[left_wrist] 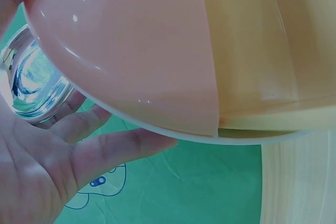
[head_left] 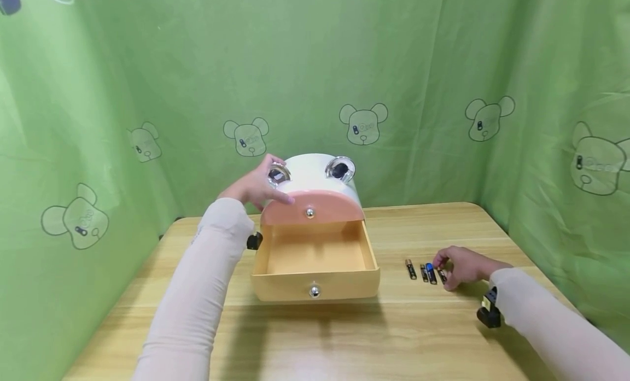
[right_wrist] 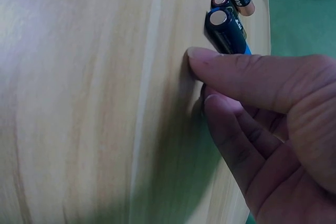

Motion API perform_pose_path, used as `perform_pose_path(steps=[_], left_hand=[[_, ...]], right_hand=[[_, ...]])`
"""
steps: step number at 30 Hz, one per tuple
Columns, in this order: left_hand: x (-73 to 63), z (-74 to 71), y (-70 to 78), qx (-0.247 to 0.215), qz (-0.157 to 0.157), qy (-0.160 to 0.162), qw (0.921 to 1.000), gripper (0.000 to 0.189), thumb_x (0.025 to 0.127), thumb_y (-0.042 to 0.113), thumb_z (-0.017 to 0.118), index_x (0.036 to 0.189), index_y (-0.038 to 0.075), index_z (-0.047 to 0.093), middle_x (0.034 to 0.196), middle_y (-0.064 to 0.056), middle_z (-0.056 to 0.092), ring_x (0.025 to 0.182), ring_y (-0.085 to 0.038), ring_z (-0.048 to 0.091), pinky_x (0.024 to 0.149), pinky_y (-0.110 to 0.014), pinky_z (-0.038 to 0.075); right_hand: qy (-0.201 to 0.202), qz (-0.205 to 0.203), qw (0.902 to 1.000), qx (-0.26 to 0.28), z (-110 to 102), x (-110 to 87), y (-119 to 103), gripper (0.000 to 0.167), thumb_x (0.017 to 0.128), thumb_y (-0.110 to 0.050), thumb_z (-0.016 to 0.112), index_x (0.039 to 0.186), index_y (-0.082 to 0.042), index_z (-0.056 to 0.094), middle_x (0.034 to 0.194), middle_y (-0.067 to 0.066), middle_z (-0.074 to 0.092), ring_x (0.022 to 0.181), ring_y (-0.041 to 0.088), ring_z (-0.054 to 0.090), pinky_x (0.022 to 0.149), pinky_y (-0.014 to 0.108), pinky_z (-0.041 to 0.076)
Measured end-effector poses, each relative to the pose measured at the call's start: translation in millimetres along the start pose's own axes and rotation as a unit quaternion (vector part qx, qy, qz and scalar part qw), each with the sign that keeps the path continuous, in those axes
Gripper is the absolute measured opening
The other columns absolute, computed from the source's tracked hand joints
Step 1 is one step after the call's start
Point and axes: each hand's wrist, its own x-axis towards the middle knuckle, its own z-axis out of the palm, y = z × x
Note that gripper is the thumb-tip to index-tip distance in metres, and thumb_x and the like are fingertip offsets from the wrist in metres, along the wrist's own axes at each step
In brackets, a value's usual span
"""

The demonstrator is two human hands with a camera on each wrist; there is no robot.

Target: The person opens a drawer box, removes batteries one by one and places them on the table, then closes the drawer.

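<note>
My left hand [head_left: 252,185] grips the upper left of a small frog-shaped drawer cabinet [head_left: 309,170], its digits around one silver-rimmed eye [left_wrist: 35,74] and the edge of the pink front [left_wrist: 126,51]. The cabinet's lower yellow drawer [head_left: 285,289] is pulled out, with nothing seen inside. To the right, my right hand [head_left: 465,266] pinches a small dark battery [head_left: 442,275] at the table, mostly hidden by the fingers in the right wrist view. Beside it lie a blue-ended battery [head_left: 431,273], a thinner one [head_left: 424,273] and a black-and-copper battery [head_left: 410,269].
A light wooden table [head_left: 423,337] carries everything. Green curtains [head_left: 418,53] with bear-head drawings enclose its back and both sides. The drawer's front overhangs the tabletop, casting a shadow below.
</note>
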Motion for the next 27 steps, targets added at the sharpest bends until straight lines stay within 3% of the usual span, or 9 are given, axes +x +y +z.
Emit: perform_pose_path(steps=[12, 21, 27], left_hand=[[0.1, -1.3, 0.8, 0.003, -0.003, 0.0, 1.0, 0.098, 0.064, 0.018, 0.091, 0.137, 0.031, 0.027, 0.141, -0.014, 0.035, 0.114, -0.038, 0.051, 0.063, -0.045, 0.059], [0.2, -2.9, 1.5, -0.005, -0.006, -0.004, 1.0, 0.1, 0.064, 0.018, 0.091, 0.139, 0.031, 0.026, 0.142, -0.015, 0.034, 0.114, -0.038, 0.051, 0.064, -0.047, 0.059], [1.5, -2.7, 0.0, -0.006, -0.002, -0.003, 1.0, 0.099, 0.064, 0.017, 0.091, 0.138, 0.031, 0.026, 0.14, -0.016, 0.036, 0.116, -0.039, 0.048, 0.063, -0.048, 0.059]], right_hand=[[-0.003, -0.012, 0.9999, 0.006, -0.9, 0.5, -0.4, 0.049, 0.062, 0.009, 0.08, 0.104, 0.005, 0.058, 0.096, 0.012, 0.055, 0.074, 0.022, 0.055, 0.063, 0.032, 0.054], [-0.008, -0.046, 0.9983, -0.036, -7.7, -0.8, -4.0, 0.051, 0.062, 0.0, 0.082, 0.107, 0.005, 0.058, 0.098, 0.011, 0.056, 0.086, 0.025, 0.055, 0.073, 0.033, 0.052], [0.058, -0.064, 0.9931, -0.079, -14.3, -0.8, -4.9, 0.036, 0.077, -0.011, 0.079, 0.104, 0.005, 0.06, 0.092, 0.008, 0.059, 0.081, 0.023, 0.057, 0.067, 0.033, 0.052]])
